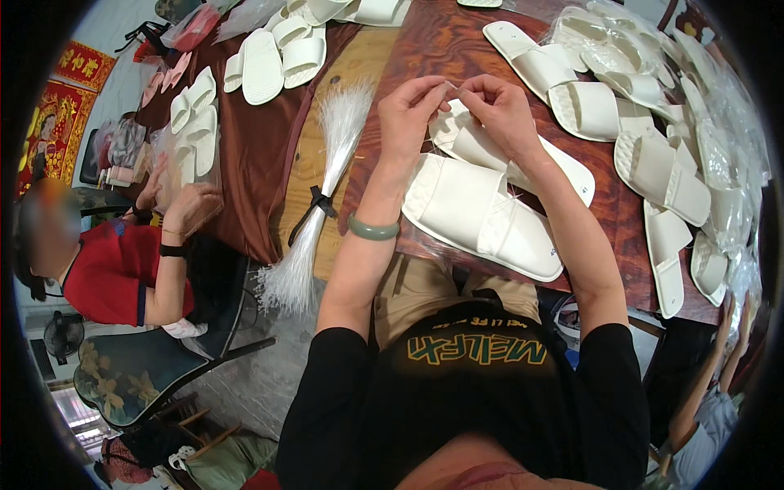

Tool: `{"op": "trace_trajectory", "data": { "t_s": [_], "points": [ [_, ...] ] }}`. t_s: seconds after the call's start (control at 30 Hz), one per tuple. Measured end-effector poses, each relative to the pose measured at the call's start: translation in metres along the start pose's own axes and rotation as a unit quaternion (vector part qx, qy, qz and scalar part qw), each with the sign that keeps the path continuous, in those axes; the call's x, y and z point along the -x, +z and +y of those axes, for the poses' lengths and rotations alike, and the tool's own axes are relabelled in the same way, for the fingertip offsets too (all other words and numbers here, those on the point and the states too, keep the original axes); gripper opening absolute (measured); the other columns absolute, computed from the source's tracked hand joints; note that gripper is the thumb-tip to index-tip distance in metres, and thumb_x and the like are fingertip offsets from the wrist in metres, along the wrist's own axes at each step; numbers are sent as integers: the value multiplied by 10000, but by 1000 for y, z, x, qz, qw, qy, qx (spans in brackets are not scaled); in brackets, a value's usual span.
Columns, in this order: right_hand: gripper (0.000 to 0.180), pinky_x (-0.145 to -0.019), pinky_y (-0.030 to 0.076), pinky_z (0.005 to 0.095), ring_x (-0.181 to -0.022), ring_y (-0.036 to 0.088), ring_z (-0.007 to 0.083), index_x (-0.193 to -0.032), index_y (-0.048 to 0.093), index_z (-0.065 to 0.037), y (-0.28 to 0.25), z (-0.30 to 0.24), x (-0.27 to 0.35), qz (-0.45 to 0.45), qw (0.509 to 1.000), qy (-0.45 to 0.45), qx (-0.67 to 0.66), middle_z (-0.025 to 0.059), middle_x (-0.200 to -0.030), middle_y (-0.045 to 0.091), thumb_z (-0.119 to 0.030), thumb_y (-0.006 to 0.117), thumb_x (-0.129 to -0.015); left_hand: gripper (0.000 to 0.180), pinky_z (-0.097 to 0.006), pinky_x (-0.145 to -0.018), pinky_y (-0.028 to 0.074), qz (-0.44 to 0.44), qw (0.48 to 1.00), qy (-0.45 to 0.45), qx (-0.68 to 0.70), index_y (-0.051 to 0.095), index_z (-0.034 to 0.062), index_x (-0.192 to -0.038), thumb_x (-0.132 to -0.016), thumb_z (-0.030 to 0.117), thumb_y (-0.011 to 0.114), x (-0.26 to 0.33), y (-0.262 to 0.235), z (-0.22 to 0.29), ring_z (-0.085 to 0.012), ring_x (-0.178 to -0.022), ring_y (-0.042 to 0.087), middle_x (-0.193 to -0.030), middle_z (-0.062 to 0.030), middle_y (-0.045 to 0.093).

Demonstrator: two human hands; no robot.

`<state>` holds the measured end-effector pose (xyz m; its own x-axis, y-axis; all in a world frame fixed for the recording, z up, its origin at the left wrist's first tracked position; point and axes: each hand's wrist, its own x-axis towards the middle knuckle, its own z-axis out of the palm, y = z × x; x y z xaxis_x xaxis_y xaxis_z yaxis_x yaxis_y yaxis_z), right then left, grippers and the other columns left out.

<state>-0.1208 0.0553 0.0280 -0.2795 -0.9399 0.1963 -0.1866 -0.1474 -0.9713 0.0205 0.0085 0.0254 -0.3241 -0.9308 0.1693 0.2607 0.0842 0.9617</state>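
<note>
My left hand [411, 114] and my right hand [501, 113] meet above a pair of white slippers [482, 208] lying on the dark wooden table [445, 41]. Both hands pinch a thin clear plastic tie at the fingertips. A green bangle [373, 229] circles my left wrist. The slipper pair lies partly under my right forearm, its toes pointing toward me.
A tied bundle of clear plastic ties [322, 175] hangs over the table edge at left. Several white slippers [629, 122] lie at right, some in clear bags [719, 106]. More slippers [278, 53] sit far left. A person in red [122, 261] works at left; another person's arm [710, 367] shows at right.
</note>
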Motion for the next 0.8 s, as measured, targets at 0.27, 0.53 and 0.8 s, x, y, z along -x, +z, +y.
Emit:
{"op": "trace_trajectory", "data": {
  "t_s": [0.27,0.53,0.8],
  "points": [
    [155,-497,412,207,-545,512,36,-837,644,7,-3,7,-6,-1,1000,-7,3,-7,-630,601,-144,629,-802,176,-168,-581,425,7,1000,22,-10,636,-19,-995,-826,30,631,-6,1,-8,-74,-699,594,-844,-57,664],
    [186,-512,408,225,-565,500,50,-829,624,28,4,-12,-12,-13,999,-32,-7,32,-674,604,-157,615,-813,166,-201,-643,474,7,997,41,-58,642,-14,-986,-833,47,619,-9,-5,9,-77,-751,589,-900,-38,656],
    [121,-473,357,194,-531,459,20,-802,619,9,-2,-9,4,3,1000,9,-27,-32,-600,542,-107,601,-836,161,-201,-625,469,-31,998,34,-36,647,-28,-971,-834,53,618,4,6,-1,-73,-713,593,-826,-38,652]
  ]
}}
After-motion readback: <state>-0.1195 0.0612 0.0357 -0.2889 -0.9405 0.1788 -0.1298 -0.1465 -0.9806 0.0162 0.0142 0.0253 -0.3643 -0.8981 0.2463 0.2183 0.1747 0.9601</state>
